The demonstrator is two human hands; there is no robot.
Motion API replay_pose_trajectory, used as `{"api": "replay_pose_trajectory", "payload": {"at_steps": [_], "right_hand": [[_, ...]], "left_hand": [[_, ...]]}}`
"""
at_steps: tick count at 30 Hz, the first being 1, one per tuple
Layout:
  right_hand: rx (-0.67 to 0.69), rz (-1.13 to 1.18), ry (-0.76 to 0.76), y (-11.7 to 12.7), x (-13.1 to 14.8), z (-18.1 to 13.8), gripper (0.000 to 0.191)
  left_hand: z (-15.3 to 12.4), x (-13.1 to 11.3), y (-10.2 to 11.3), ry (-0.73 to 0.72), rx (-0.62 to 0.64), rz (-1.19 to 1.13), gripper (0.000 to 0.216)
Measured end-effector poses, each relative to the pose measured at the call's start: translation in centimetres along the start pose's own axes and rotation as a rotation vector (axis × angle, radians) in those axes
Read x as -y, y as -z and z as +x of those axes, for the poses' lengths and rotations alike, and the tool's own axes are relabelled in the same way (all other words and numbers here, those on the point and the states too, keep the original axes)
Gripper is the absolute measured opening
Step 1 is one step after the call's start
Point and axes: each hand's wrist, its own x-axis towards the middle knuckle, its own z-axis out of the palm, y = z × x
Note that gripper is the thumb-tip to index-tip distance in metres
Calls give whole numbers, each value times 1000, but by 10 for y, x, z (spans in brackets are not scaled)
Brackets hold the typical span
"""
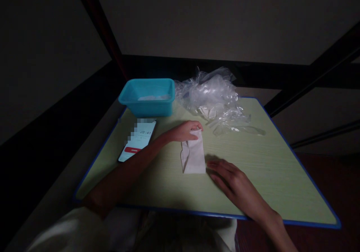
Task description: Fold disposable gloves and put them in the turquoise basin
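Note:
A pale folded cloth (195, 156) lies on the table in front of me, its layers parted along the left side. At its far end, my left hand (185, 131) grips the top edge between thumb and curled fingers. Beside the cloth's near right corner rests my right hand (229, 177), palm down, fingers stretched toward the cloth and slightly apart, with nothing in them. Whether its fingertips touch the cloth's edge I cannot tell.
A turquoise plastic basket (153, 108) with whitish material inside stands at the back left. Crumpled clear plastic bags (213, 94) lie at the back right. A lit phone (142, 137) is near my left forearm. The table (270, 169) has a blue edge.

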Motion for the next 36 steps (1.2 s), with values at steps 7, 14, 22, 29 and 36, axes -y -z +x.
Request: {"api": "replay_pose_trajectory", "payload": {"at_steps": [7, 14, 22, 29, 36], "right_hand": [[-24, -10, 27, -4, 8, -3, 26], [47, -73, 118, -9, 16, -3, 27], [78, -83, 129, -13, 15, 0, 32], [-18, -100, 177, -14, 14, -2, 29], [-34, -125, 231, -12, 16, -3, 27]], "left_hand": [[3, 6, 1, 18, -61, 43, 42], [6, 8, -5, 31, -124, 44, 56], [11, 15, -10, 46, -251, 160, 62], [-34, -13, -27, -199, -304, 675, 26], [-60, -9, -60, -162, -89, 1073, 62]]}}
